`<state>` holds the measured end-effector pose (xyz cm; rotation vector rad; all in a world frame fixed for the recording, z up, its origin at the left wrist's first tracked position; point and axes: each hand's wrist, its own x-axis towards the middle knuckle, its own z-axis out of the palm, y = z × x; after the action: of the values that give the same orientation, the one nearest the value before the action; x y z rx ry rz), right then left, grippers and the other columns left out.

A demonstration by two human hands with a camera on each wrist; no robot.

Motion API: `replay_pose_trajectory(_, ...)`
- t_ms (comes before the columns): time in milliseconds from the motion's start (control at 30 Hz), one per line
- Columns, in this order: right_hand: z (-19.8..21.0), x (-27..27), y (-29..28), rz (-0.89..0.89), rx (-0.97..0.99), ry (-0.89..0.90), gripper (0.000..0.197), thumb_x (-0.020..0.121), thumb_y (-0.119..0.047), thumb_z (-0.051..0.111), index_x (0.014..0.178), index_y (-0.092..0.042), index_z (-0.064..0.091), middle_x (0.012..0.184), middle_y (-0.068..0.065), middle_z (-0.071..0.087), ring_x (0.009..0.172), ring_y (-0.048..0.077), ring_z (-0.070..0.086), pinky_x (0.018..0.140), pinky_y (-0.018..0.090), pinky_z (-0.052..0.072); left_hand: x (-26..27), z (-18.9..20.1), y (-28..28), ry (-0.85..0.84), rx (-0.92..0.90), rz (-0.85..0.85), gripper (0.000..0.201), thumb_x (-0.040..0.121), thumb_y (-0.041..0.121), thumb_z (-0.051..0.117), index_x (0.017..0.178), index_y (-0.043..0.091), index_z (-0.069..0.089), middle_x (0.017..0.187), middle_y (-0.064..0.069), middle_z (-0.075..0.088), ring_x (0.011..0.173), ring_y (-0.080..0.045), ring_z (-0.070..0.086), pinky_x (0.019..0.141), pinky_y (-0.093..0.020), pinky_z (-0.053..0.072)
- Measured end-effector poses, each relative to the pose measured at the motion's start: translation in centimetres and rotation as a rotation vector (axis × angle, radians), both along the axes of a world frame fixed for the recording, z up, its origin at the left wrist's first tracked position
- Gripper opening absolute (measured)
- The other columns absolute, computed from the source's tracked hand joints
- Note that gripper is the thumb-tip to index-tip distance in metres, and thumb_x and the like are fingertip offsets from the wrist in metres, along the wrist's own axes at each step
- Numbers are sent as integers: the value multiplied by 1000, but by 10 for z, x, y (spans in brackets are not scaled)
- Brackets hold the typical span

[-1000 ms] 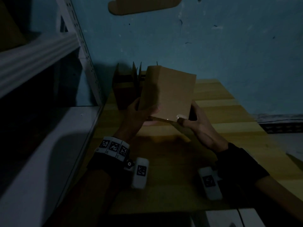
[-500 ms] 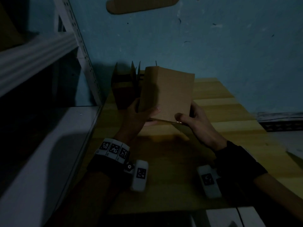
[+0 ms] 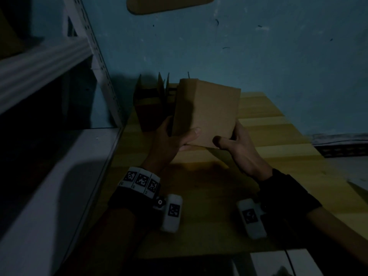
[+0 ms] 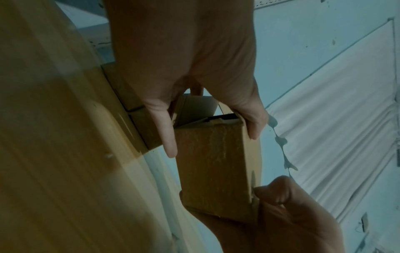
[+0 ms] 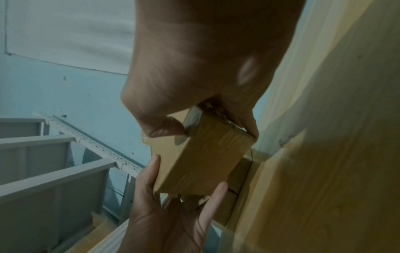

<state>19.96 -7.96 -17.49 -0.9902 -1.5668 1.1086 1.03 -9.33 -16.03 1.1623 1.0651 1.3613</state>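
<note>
While left hand (image 3: 171, 145) and right hand (image 3: 240, 150) both grip the cardboard box (image 3: 211, 112) above the table (image 3: 278, 156), assembly seems underway; next, its open left flap (image 4: 195, 109) needs folding shut.

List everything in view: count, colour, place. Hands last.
held cardboard box: one, brown, above the table, between both hands.
open boxes: two as far as shows, brown, at the table's far end by the wall, flaps up.
table: one, light wood planks, under the hands.
shelving rack: one, white metal, left of the table.
wall: one, blue, behind the table.
cardboard piece: one, brown, at the head view's top edge.
wrist cameras: two, white, one at each wrist.
left hand: grips the held box's lower left, thumb on its front face.
right hand: grips its lower right corner.
</note>
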Motion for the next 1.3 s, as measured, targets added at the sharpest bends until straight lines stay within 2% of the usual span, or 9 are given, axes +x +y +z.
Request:
replay_pose_trajectory(200,4,0,-1,-14,17,43,67,74,-18,61,136,-15,37,116,-10,56,88,-20,59,71,5,49,6,1,-1,49,22,-4,47,86,11,72,124,26,48,107,13,61,84,1,68,66,-18,57)
replay_pose_trajectory(300,5,0,-2,-7,27,44,66,74,-17,60,135,-18,36,117,-12,54,87,-22,57,70,5,49,8,-1,0,41,20,1,50,86,10,72,126,26,48,110,12,61,85,2,69,75,-27,61)
replay_pose_trajectory(367,4,0,-1,-4,24,47,68,74,-17,61,137,-17,36,119,-11,55,89,-20,59,71,6,50,8,-3,1,27,23,1,49,86,9,72,125,27,49,110,12,62,88,1,70,79,-31,61)
replay_pose_trajectory(600,2,5,6,-16,-12,43,73,73,-17,62,141,-20,36,124,-6,58,103,-1,63,77,20,56,13,-9,1,0,53,-6,49,85,6,72,119,34,49,112,15,59,92,2,67,66,-15,55)
replay_pose_trajectory(733,-1,6,8,-5,-10,45,80,73,-18,62,148,-17,34,129,-1,58,113,13,60,79,22,57,12,-11,4,-5,33,3,52,85,8,73,123,35,48,116,13,60,97,-4,67,69,-20,56)
replay_pose_trajectory(867,-1,6,12,99,-81,172,69,78,-20,55,145,-13,40,125,-1,63,111,15,63,81,27,54,7,-11,8,-57,-14,21,46,85,10,72,113,38,48,106,16,55,87,-2,67,72,-26,59)
replay_pose_trajectory(1000,2,7,14,109,-115,196,51,99,-32,56,146,-16,44,136,1,63,126,19,60,100,40,51,5,-11,10,-122,-56,17,40,85,9,71,106,36,51,104,13,55,93,-8,63,74,-29,61)
replay_pose_trajectory(1133,4,9,10,82,-64,61,68,85,-31,73,146,-19,44,134,-2,63,121,14,63,97,36,56,6,-11,8,-148,-69,-3,37,83,11,72,101,37,52,103,11,58,92,-9,65,76,-32,60)
replay_pose_trajectory(1300,4,17,11,169,-80,54,69,88,-19,75,149,-16,43,136,3,62,126,19,60,105,40,52,1,-9,7,-146,-82,3,40,76,18,74,108,31,55,109,7,60,98,-12,65,76,-33,61)
